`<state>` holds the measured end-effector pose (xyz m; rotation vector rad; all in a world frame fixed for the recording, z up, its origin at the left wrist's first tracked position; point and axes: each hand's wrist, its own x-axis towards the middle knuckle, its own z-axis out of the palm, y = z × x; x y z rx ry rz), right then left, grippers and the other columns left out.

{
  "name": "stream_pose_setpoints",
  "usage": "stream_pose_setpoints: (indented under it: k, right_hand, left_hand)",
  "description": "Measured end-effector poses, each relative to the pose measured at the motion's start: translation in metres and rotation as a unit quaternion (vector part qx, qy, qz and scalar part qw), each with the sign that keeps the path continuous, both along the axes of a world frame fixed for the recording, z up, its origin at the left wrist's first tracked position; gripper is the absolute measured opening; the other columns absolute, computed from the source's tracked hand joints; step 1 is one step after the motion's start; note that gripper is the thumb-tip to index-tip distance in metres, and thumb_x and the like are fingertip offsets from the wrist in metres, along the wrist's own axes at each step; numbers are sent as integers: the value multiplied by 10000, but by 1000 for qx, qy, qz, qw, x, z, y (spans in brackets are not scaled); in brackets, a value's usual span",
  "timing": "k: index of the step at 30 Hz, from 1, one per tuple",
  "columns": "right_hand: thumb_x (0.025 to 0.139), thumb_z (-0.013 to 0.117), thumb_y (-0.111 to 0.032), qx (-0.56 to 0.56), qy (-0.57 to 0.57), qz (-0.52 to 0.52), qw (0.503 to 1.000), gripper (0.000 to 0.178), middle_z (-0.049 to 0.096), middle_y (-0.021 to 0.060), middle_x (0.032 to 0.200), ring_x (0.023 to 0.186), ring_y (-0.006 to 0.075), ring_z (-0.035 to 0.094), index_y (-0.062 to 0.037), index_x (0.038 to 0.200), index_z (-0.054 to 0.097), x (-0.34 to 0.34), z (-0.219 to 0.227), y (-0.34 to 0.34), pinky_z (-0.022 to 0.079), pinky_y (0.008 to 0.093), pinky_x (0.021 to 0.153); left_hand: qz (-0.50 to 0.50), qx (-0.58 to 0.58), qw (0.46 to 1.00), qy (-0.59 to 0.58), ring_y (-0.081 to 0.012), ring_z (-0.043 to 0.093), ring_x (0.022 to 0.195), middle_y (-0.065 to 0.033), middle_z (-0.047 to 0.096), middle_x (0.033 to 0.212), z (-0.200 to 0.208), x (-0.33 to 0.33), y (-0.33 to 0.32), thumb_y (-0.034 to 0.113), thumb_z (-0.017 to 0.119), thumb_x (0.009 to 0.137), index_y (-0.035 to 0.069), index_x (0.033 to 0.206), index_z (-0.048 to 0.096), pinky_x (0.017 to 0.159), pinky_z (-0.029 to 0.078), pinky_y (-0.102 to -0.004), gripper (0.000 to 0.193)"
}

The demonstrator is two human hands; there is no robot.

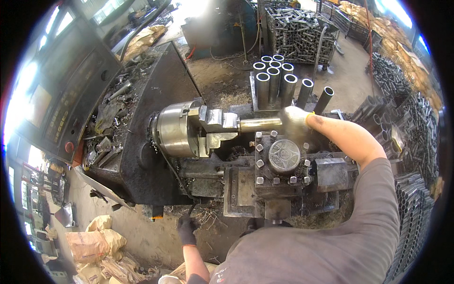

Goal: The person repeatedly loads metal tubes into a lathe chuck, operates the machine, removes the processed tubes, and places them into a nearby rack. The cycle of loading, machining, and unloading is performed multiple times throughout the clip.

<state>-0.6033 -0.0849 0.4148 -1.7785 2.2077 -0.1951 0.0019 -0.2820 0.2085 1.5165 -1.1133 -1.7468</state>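
My right hand (296, 122), in a pale work glove and blurred by motion, is closed around the right end of a shiny metal tube (260, 125). The tube's left end meets the stepped jaws (221, 119) of a lathe chuck (177, 130); how deep it sits between them is hidden. My left hand (187, 230), in a dark glove, is wrapped round a black lever (192, 208) low on the front of the lathe. Just below my right hand stands the square tool post (282, 161), with several clamping bolts and a round cap.
Several upright tubes (273, 80) stand behind the tool post. A wire cage (300, 42) of metal parts is farther back, and stacked tubes (411, 213) line the right side. Scrap and tools litter the headstock top (124, 102). Paper sacks (97, 241) lie at lower left.
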Motion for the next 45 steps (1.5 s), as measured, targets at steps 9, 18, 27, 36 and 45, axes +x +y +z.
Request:
stream_pose_setpoints:
  k: [9,18,27,36,45]
  right_hand:
    - [795,826,-348,-63,-43,87,993,301,709,168,733,677,335,698,-50,800,779,-24,-41,-17,517,471,610]
    - [788,812,-248,-46,124,275,952,213,699,181,742,687,361,683,-56,733,737,-20,-23,-29,524,469,622]
    - [823,760,-215,7,75,111,991,238,751,205,811,742,369,736,-32,974,780,-5,-23,-44,569,461,669]
    - [898,714,-49,206,-402,-76,889,362,630,79,689,496,202,590,-31,1242,603,50,36,-152,484,328,439]
    - [914,735,-314,206,-31,56,976,471,764,195,1183,1042,334,734,-78,1321,700,-7,6,-72,579,433,920]
  left_hand:
    - [230,-11,960,156,-238,479,599,-12,530,713,-24,109,-94,679,548,1025,162,900,582,644,484,-506,533]
    - [246,99,954,143,-165,370,479,67,427,570,32,83,-98,707,523,1005,230,779,523,554,395,-412,527]
    - [216,134,961,112,-149,297,409,82,362,507,46,82,-102,628,500,1033,260,696,466,493,295,-362,500]
    - [192,143,963,125,-152,325,434,64,371,532,39,90,-114,589,471,1072,251,730,478,501,311,-366,481]
    - [273,1,957,98,-226,465,448,-60,552,646,-33,103,-136,491,565,1060,117,881,617,445,422,-412,418]
